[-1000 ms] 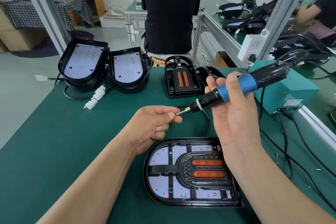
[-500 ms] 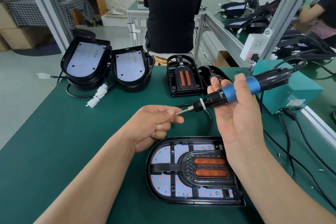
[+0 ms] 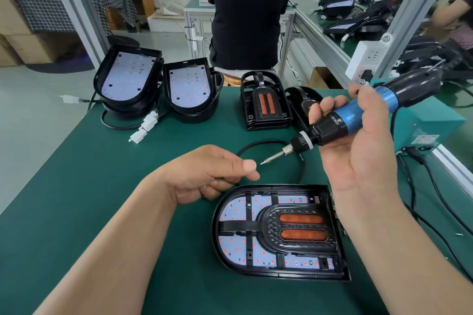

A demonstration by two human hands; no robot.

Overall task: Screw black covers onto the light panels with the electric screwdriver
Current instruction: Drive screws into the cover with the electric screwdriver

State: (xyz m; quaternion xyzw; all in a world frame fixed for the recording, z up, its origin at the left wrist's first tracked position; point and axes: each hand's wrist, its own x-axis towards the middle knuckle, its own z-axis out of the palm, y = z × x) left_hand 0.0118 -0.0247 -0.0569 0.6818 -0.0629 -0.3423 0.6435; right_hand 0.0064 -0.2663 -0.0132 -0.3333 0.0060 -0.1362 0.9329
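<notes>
My right grip (image 3: 358, 153) is wrapped round the blue-and-black electric screwdriver (image 3: 358, 116), held up off the table (image 3: 76, 186) with its bit (image 3: 272, 157) slanting down towards my left grip (image 3: 207, 174). The left has its fingers curled and the thumb pressed to the forefinger, just apart from the bit tip. I cannot tell whether it pinches a screw, or whether one sits on the tip. The light panel (image 3: 235, 210) I'm working on lies flat just in front of me with its black cover (image 3: 266, 225) seated on it, orange strips up. I'd judge this one is placed but not yet fastened, since the bit is well above it and I can't make out any driven screws. Plenty looks left: two stacks of bare light panels (image 3: 128, 79) at the far left, and a stack of spare covers (image 3: 265, 105) at the far middle. A black cable (image 3: 271, 142) loops on the table just beyond the panel, under the bit, and could snag as I come down. The teal power box (image 3: 430, 123) and its leads sit to my right, and a few loose screws (image 3: 458, 234) lie near them.
</notes>
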